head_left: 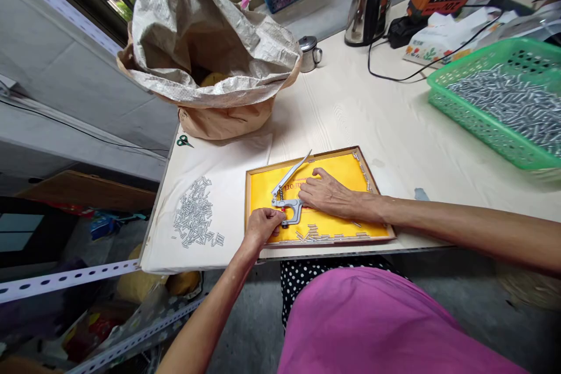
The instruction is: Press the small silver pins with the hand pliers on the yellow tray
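Observation:
Grey hand-press pliers (294,212) with a C-shaped jaw lie over a shallow tray (323,158) lined in yellow. Their long lever (293,173) stands raised, away from the frame. My right hand (326,194) is curled at the frame's right end, over what seems to be its other handle; one finger sticks out. At the jaw's open side, my left hand (264,223) is pinched closed beside a small red spot; the thing in its fingertips is too small to make out. Small metal tubes or springs (313,235) lie along the tray's front and right edges.
Left of the tray is a heap of small metal pieces (193,213), with green-handled scissors (184,141) behind. A large woven sack (225,120) stands at the back. A green basket (477,123) of metal pieces, a kettle (370,6) and a lidded cup (309,54) are farther right.

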The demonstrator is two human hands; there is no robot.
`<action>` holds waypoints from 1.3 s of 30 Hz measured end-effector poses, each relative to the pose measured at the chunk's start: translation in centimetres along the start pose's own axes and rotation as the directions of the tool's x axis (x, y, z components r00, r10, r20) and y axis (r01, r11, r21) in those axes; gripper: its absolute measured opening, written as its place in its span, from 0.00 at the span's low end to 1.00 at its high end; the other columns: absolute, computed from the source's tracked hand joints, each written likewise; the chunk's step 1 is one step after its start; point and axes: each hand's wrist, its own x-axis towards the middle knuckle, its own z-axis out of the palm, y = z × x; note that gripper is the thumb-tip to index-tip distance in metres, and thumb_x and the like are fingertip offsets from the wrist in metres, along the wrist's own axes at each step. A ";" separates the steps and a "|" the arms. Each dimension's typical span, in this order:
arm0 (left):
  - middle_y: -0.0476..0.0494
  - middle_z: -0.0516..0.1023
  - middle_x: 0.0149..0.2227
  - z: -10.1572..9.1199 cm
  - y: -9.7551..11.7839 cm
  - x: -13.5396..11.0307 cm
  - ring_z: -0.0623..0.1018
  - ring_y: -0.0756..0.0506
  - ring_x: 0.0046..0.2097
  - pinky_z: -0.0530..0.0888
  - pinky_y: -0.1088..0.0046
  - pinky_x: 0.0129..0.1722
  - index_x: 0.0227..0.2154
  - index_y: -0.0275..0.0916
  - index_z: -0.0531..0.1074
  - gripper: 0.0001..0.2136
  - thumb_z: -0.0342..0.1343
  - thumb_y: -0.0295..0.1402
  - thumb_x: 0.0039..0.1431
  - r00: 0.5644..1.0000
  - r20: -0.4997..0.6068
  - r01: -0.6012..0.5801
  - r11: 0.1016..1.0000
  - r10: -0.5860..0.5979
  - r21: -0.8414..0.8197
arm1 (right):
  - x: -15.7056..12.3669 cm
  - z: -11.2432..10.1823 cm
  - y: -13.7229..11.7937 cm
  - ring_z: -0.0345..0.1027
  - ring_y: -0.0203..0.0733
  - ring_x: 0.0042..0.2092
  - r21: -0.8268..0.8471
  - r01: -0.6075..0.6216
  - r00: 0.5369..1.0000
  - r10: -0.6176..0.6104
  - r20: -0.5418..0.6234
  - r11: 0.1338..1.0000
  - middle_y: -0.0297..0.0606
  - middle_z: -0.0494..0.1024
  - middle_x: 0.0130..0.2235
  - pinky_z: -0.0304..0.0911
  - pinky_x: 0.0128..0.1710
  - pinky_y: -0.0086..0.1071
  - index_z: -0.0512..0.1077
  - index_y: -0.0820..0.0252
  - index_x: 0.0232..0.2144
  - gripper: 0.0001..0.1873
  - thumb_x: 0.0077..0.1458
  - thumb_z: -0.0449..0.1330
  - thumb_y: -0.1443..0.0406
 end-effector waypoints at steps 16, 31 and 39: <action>0.52 0.70 0.15 0.3 -0.4 -0.2 0.66 0.54 0.18 0.63 0.78 0.19 0.22 0.34 0.77 0.15 0.68 0.43 0.39 0.998 -0.056 -0.014 0.996 0.009 -0.084 | 2.3 -3.1 2.4 0.57 0.60 0.54 0.050 -0.085 0.991 0.079 0.110 0.995 0.56 0.70 0.54 0.50 0.51 0.52 0.60 0.67 0.60 0.44 0.53 0.58 0.42; 0.51 0.69 0.14 0.3 -0.7 -0.1 0.66 0.53 0.17 0.62 0.78 0.18 0.20 0.35 0.76 0.16 0.67 0.45 0.39 0.998 -0.046 -0.047 0.996 0.044 -0.071 | 1.6 -1.1 1.9 0.60 0.58 0.49 0.040 -0.219 0.968 0.213 0.130 0.975 0.53 0.72 0.48 0.49 0.49 0.49 0.64 0.65 0.58 0.45 0.48 0.61 0.40; 0.49 0.70 0.17 0.2 -1.1 -0.4 0.69 0.50 0.20 0.67 0.75 0.22 0.21 0.35 0.75 0.17 0.66 0.47 0.43 0.995 -0.081 -0.064 0.998 0.064 0.008 | 0.9 -1.7 1.6 0.60 0.53 0.47 0.105 -0.200 0.976 0.189 0.107 0.974 0.48 0.74 0.45 0.48 0.45 0.44 0.65 0.65 0.55 0.36 0.55 0.60 0.44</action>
